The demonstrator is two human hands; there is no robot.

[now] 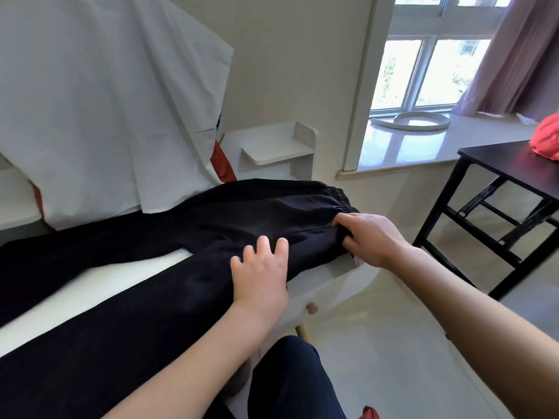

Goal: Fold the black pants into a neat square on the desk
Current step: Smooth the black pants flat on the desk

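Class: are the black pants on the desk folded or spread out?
Spread out: the pants lie full length, both legs apart with white desk showing between them.

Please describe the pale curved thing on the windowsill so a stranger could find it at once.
Look at the large window on the right, beside the purple curtain. On its white sill lies a pale flat band curled into an open loop. Unlike the red cloth on the black table, it is whitish and ring-shaped.

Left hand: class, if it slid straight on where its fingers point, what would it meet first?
The left hand would cross more of the black pants; beyond them, probably the white shelf unit, though depth is unclear.
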